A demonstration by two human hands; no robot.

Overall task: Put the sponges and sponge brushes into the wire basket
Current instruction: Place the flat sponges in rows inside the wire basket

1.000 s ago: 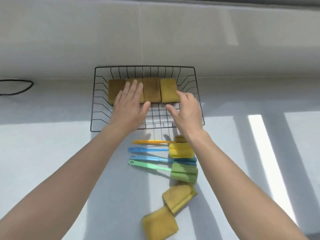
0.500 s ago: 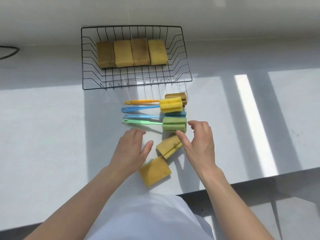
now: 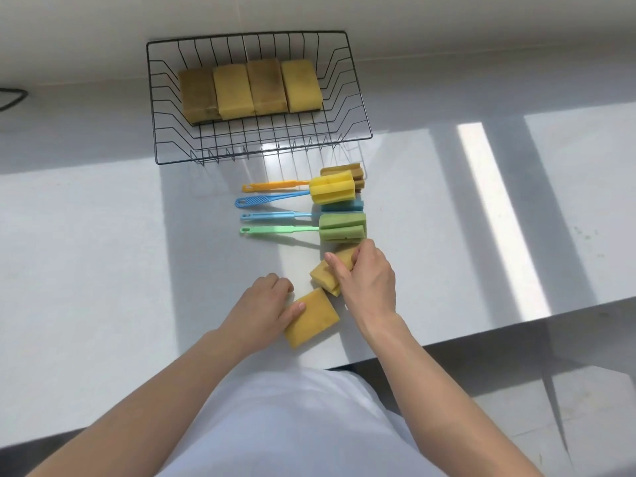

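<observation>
White counter [image 3: 103, 270] carried the wire basket [image 3: 358, 98]; below it, the right hand [image 3: 364, 280] clutched and half hid one sponge [image 3: 323, 275], the left hand [image 3: 265, 309] gripped another sponge [image 3: 315, 320].

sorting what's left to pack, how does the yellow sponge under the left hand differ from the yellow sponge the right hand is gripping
The yellow sponge under the left hand lies flat on the white counter, broad face up; the yellow sponge in the right hand sits tilted on its edge. The left hand only rests its thumb and fingers on its sponge, while the right hand wraps around the other. Both are rectangular yellow blocks outside the black wire basket.
</observation>
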